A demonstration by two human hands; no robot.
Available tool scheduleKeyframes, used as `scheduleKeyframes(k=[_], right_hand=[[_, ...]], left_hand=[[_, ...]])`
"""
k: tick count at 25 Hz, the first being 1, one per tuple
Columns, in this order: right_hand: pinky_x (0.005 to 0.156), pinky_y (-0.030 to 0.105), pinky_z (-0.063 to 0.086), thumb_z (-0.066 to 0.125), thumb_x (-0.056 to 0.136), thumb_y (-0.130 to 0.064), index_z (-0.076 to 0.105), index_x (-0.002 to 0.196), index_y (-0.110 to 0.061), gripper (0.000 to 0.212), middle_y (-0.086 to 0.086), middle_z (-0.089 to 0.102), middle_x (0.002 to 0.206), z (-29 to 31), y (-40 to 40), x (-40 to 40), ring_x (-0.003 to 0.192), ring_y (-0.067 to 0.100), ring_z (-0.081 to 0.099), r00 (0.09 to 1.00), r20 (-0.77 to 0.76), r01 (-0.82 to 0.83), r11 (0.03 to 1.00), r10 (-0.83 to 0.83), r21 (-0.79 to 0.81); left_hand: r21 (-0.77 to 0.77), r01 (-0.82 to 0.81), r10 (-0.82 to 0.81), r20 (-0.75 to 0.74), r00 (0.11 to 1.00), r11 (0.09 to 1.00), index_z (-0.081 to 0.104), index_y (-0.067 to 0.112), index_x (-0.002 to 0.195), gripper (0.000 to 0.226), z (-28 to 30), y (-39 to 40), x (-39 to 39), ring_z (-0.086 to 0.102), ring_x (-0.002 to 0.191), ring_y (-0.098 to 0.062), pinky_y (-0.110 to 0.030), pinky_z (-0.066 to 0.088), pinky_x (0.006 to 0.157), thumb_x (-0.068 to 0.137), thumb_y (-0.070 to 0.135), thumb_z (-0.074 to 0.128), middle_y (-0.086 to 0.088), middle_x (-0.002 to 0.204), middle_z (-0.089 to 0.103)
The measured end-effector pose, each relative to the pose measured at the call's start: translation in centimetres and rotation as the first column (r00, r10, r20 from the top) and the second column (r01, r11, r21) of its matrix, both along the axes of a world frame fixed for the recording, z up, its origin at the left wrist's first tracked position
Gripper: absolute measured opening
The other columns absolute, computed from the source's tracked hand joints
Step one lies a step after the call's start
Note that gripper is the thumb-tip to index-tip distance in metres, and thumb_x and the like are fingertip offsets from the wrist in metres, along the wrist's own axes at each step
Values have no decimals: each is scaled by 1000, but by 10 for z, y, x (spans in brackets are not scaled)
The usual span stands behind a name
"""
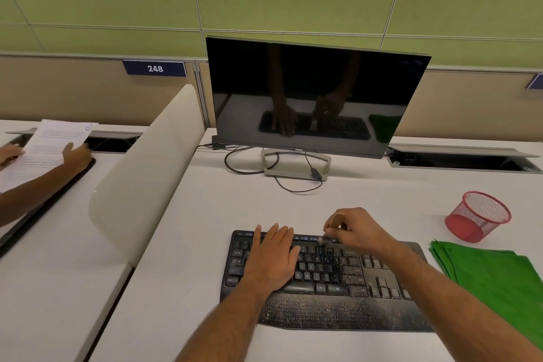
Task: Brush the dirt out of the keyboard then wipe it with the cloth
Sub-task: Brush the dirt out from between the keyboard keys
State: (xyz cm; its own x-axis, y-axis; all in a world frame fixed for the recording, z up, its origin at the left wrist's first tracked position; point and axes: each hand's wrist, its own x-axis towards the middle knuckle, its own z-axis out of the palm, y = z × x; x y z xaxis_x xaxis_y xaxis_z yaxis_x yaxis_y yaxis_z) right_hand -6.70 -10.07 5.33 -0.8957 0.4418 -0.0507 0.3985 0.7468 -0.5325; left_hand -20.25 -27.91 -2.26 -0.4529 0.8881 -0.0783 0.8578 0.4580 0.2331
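Left hand (pixel 271 256) lies flat on the dust-speckled black keyboard (pixel 332 282), right hand (pixel 357 231) pinches a wooden-handled brush (pixel 335 225) over its far rows, green cloth (pixel 493 276) lying just right.

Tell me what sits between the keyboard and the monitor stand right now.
Head view: only bare white desk between the keyboard and the monitor stand, apart from a loop of black cable lying just in front of the stand.

Even bright light, soft shadows, wide-angle edge distortion, slight blur
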Motion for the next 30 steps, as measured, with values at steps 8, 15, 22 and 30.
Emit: scheduleKeyframes(k=[8,15,22,30], right_hand=[[83,28,51,69,88,-25,75,90,-21,7,-16,68,89,0,3,4,87,2,61,1000,6,-2,1000,3,-25],[78,19,49,68,90,-28,78,92,-24,11,-23,69,95,-2,2,-3,90,-4,62,996,-91,-4,997,-2,-71],[74,17,42,67,90,-27,77,85,-23,12,-18,71,94,2,19,2,87,-3,60,996,69,52,998,-49,-42],[82,30,50,68,89,-28,72,82,-29,7,-11,72,95,5,43,23,88,7,62,972,192,128,991,-135,48]], left_hand=[[4,0,0,-1,1000,1000,19,20,158,59,-1,0,0,7,152,-16,-49,-9,121,106,48,17,3,164,21],[11,2,-2,1,1000,1000,20,20,157,58,1,0,0,8,152,-16,-49,-8,121,106,47,18,3,164,22],[-1,4,-4,5,1000,1000,19,20,158,58,0,-1,-1,6,152,-16,-50,-8,122,106,47,17,3,164,21],[-17,7,-7,4,1000,1000,17,19,158,58,1,-1,0,5,153,-16,-50,-9,122,106,46,16,3,165,18]])
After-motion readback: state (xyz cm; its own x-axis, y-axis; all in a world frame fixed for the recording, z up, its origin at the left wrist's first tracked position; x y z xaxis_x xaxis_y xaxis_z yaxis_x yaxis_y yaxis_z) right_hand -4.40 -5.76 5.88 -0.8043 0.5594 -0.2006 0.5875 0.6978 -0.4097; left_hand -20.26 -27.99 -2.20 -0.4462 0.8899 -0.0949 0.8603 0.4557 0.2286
